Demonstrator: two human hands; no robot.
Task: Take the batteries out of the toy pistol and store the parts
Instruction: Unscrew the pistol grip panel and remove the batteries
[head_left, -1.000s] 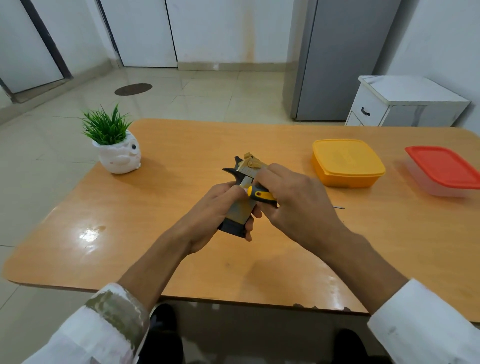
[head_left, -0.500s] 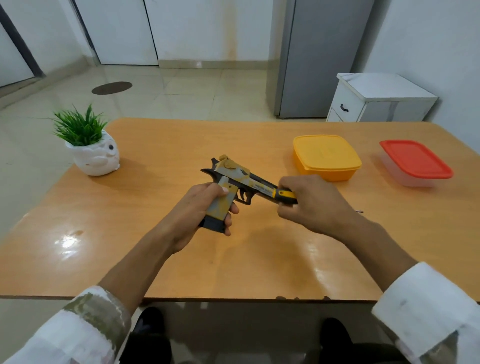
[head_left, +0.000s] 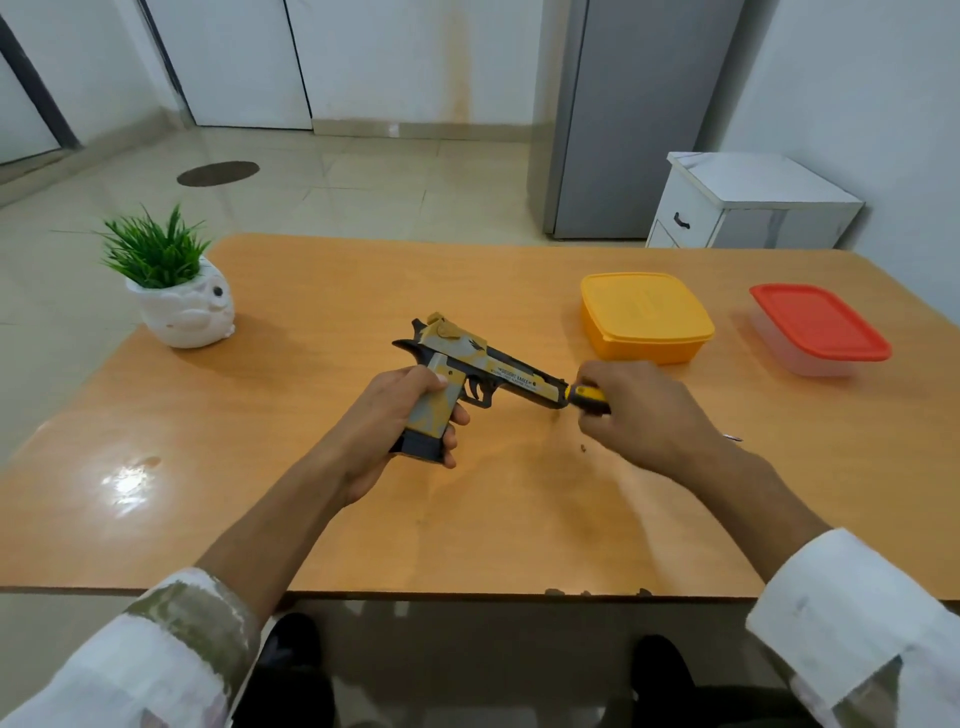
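Observation:
The yellow-and-grey toy pistol (head_left: 467, 371) is held above the middle of the wooden table (head_left: 260, 493), its barrel pointing right. My left hand (head_left: 395, 415) grips its handle, above the black base. My right hand (head_left: 644, 410) grips a screwdriver with a yellow-and-black handle (head_left: 587, 396) just off the muzzle; the metal tip (head_left: 733, 438) sticks out behind the hand. No batteries show.
A closed yellow box (head_left: 644, 317) and a clear box with a red lid (head_left: 818, 327) stand at the right back of the table. A white pot with a green plant (head_left: 174, 291) stands at the left. A small dark speck (head_left: 584, 447) lies under my right hand.
My right hand with the screwdriver has moved right, away from the pistol's grip to beyond the muzzle. The pistol's whole side now shows.

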